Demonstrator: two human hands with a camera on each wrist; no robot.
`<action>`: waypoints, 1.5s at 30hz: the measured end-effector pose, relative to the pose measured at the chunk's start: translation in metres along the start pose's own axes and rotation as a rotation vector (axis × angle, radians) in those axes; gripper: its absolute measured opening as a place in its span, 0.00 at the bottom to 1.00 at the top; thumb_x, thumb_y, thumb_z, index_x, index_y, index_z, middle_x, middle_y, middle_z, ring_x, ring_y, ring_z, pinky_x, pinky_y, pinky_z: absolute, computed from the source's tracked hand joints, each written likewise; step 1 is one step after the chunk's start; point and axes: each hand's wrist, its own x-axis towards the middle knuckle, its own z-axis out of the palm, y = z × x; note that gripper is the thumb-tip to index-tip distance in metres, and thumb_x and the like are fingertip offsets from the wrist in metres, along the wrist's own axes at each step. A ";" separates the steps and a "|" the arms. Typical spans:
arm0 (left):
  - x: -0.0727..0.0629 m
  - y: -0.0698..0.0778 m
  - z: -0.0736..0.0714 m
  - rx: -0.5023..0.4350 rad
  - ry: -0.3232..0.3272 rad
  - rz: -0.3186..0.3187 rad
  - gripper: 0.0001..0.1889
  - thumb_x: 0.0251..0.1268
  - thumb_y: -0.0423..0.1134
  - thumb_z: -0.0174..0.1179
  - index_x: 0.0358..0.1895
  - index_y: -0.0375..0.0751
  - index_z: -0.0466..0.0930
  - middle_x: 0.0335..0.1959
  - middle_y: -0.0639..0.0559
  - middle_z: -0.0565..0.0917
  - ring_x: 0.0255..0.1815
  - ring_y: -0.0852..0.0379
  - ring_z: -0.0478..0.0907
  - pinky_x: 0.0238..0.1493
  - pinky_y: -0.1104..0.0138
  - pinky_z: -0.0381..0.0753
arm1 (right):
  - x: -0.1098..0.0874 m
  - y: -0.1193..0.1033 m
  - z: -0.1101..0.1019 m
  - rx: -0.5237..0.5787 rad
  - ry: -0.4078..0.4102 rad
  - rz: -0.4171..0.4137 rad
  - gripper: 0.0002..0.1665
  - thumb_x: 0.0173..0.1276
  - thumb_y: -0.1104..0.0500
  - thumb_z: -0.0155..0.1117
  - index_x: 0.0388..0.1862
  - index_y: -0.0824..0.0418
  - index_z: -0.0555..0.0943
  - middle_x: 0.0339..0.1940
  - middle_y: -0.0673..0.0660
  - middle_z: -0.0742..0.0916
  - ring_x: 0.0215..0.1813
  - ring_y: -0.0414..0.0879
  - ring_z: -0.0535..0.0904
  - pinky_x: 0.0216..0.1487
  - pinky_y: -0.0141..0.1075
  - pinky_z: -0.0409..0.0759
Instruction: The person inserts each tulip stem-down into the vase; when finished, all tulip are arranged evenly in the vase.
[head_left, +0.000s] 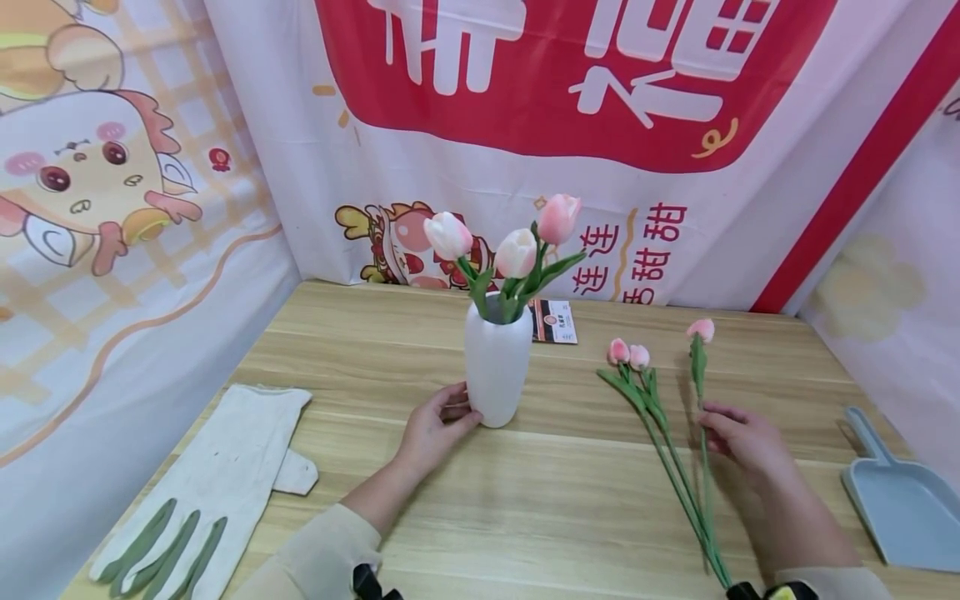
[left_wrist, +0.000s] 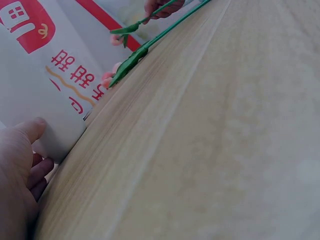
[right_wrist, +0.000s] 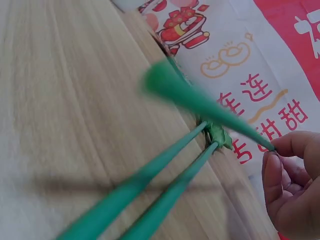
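A smooth white vase (head_left: 497,367) stands upright on the wooden table, with several pink and white tulips (head_left: 517,252) rising from its mouth. My left hand (head_left: 442,427) holds the vase low on its left side, the thumb (left_wrist: 34,129) laid against the wall and the other fingers partly behind it. Over on the right, my right hand (head_left: 746,437) pinches the green stem (right_wrist: 210,107) of a single pink tulip (head_left: 701,332) between thumb and fingertips, raised above the tabletop. Two pink tulips (head_left: 639,357) lie just left of that hand, stems toward the front edge.
White-and-green work gloves (head_left: 217,467) lie at the table's left. A blue-grey dustpan (head_left: 903,500) sits at the right edge. Behind the vase is a small printed card (head_left: 555,322). Printed cloth (head_left: 480,142) hangs along the back and sides.
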 end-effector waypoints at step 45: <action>0.000 0.001 0.000 0.015 0.003 0.007 0.26 0.59 0.34 0.69 0.62 0.36 0.75 0.53 0.39 0.84 0.51 0.45 0.84 0.54 0.60 0.85 | -0.037 -0.141 0.098 1.055 0.217 -0.459 0.21 0.59 0.69 0.71 0.42 0.62 0.68 0.28 0.57 0.83 0.27 0.45 0.85 0.29 0.29 0.86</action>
